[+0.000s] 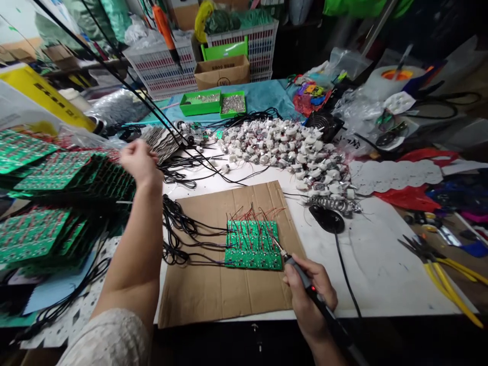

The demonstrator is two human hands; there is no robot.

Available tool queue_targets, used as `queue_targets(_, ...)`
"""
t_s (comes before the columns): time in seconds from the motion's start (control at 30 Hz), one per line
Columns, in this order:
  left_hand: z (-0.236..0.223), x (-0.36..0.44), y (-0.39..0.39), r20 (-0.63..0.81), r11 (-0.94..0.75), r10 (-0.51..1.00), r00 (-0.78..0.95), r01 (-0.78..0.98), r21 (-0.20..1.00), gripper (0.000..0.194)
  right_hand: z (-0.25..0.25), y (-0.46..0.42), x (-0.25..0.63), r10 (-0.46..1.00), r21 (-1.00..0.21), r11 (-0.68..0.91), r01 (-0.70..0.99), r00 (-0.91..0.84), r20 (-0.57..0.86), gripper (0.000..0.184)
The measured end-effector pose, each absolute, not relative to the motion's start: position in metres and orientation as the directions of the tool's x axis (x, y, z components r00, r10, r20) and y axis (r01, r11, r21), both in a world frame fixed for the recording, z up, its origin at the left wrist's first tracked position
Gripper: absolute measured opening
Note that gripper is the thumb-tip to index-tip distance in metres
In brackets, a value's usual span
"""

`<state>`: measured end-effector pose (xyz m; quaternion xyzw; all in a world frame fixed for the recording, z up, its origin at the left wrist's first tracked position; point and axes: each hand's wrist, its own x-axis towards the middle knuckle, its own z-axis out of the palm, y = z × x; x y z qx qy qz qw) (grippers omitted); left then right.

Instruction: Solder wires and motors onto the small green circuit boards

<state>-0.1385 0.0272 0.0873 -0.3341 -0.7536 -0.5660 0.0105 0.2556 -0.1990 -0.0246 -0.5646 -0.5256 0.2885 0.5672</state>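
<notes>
My right hand is wrapped round a soldering iron with a small red light on its handle. The iron's metal tip reaches the right edge of a green circuit board panel. Red and black wires stand up from the panel, and black cables run off its left side. It lies flat on a cardboard sheet. My left hand is stretched forward, fingers closed, beside a grey-brown layered stack. What those fingers hold, if anything, is hidden.
Stacked green circuit boards fill the left. Behind the cardboard lies a heap of small white parts, with green trays of metal bits beyond. A black mouse-shaped object and yellow-handled pliers lie to the right.
</notes>
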Motion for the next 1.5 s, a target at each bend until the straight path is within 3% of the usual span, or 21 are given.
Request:
queue_targets(0.07,0.105,-0.138,0.002,0.563,-0.061,0.272,-0.780,0.570,0.819,0.020,-0.024,-0.200,0.257,0.921,-0.946,0.184,0.268,0.289,0.261,0.023)
queue_targets(0.1,0.107,-0.128,-0.017,0.693,-0.200,0.178,-0.699,0.664,0.721,0.013,-0.023,-0.201,0.258,0.922,-0.948,0.179,0.263,0.292,0.255,0.023)
queue_targets(0.13,0.104,-0.113,-0.039,0.809,-0.297,0.180,-0.560,0.753,0.587,0.007,-0.022,-0.201,0.259,0.923,-0.951,0.177,0.255,0.293,0.251,0.023)
queue_targets(0.2,0.084,-0.071,-0.089,0.902,-0.397,0.396,-0.171,0.854,0.337,0.002,-0.021,-0.203,0.260,0.923,-0.956,0.178,0.235,0.296,0.245,0.022)
queue_targets(0.23,0.069,-0.049,-0.115,0.825,-0.471,0.559,0.081,0.850,0.236,0.004,-0.020,-0.204,0.261,0.924,-0.958,0.179,0.225,0.296,0.242,0.022)
queue_targets(0.27,0.052,-0.029,-0.138,0.699,-0.538,0.670,0.252,0.813,0.223,0.010,-0.020,-0.206,0.262,0.925,-0.959,0.180,0.217,0.294,0.240,0.021)
queue_targets(0.33,0.018,0.002,-0.176,0.512,-0.607,0.752,0.416,0.741,0.289,0.021,-0.020,-0.211,0.263,0.930,-0.961,0.177,0.214,0.282,0.234,0.020)
queue_targets(0.4,-0.006,0.016,-0.197,0.402,-0.530,0.833,0.380,0.756,0.384,0.021,-0.022,-0.217,0.265,0.940,-0.957,0.166,0.239,0.256,0.227,0.020)
queue_targets(0.5,-0.019,0.018,-0.204,0.352,-0.456,0.881,0.317,0.769,0.449,0.018,-0.026,-0.227,0.267,0.953,-0.940,0.161,0.300,0.202,0.227,0.019)
queue_targets(0.8,-0.017,0.014,-0.201,0.357,-0.598,0.791,0.496,0.750,0.283,0.019,-0.041,-0.247,0.260,0.967,-0.931,0.151,0.333,0.146,0.209,0.017)
queue_targets(1.2,-0.016,0.007,-0.207,0.280,-0.645,0.764,0.581,0.699,0.310,0.025,-0.040,-0.247,0.259,0.971,-0.928,0.168,0.332,0.106,0.214,0.014)
queue_targets(1.5,-0.024,0.009,-0.208,0.307,-0.616,0.787,0.536,0.716,0.330,0.024,-0.038,-0.249,0.261,0.977,-0.925,0.172,0.338,0.061,0.204,0.014)
